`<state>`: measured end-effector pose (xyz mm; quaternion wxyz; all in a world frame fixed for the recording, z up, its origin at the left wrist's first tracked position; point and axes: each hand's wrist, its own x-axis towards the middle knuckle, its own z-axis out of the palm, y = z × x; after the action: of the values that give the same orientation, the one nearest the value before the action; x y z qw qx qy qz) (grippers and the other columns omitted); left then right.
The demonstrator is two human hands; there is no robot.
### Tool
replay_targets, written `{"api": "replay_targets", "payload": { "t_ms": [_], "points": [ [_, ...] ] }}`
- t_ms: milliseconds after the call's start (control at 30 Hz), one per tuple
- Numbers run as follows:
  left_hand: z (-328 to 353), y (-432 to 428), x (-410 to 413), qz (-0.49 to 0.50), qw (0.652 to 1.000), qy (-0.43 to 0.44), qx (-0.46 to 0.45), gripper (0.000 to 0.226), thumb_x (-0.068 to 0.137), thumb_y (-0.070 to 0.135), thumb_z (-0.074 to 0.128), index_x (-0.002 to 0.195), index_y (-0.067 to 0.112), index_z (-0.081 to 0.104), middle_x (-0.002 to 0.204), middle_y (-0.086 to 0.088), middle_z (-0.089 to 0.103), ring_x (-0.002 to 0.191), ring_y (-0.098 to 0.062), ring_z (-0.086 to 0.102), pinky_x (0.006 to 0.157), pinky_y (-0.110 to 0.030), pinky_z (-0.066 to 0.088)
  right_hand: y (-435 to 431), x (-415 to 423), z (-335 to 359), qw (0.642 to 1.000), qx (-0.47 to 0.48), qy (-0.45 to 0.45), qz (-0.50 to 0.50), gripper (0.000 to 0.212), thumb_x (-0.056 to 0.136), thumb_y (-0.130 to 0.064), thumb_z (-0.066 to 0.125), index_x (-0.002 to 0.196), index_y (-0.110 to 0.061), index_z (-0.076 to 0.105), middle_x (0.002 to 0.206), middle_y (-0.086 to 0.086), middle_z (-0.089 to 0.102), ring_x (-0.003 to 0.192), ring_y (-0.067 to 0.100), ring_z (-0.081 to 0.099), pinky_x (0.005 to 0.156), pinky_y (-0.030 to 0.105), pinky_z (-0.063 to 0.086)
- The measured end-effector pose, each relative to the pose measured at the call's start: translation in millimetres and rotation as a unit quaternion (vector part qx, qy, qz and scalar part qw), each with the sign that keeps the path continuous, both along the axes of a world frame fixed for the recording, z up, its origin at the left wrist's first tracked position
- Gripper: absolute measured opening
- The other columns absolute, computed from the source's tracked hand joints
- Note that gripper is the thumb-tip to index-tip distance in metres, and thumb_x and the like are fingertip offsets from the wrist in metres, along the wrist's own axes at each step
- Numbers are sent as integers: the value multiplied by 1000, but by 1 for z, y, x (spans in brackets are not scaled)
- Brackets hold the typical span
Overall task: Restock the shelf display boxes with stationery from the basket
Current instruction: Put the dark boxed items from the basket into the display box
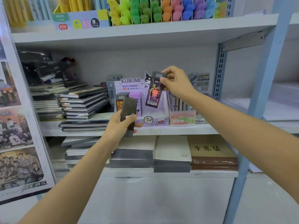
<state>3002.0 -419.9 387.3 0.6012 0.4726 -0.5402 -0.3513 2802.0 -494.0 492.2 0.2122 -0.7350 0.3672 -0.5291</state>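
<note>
Middle shelf [161,129]: purple display box [145,101] (marked KUROMI) stands at its front edge. Left hand [120,125], grip clamped on a stack of dark packs [128,113], before the box. Right hand [177,82] pinches one card pack [154,92] above the box.

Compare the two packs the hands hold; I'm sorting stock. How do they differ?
The right hand pinches its pack by the top, dangling over the purple display box, printed front showing. The left hand grips its pack from below, lower down, plain dark side showing. Both are slim, dark and rectangular.
</note>
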Motion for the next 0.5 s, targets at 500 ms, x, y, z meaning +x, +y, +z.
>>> {"api": "replay_targets", "payload": {
  "t_ms": [500],
  "points": [
    [-27, -24, 14, 7, 1000, 21, -2, 27, 95, 19, 60, 122, 18, 58, 115, 6, 71, 85, -23, 74, 65, -29, 56, -55, 46, -31, 986, 7, 144, -84, 14, 94, -4, 58, 108, -7, 57, 109, 14, 62, 99, 30, 62, 89, 45, 54]
  ]
}}
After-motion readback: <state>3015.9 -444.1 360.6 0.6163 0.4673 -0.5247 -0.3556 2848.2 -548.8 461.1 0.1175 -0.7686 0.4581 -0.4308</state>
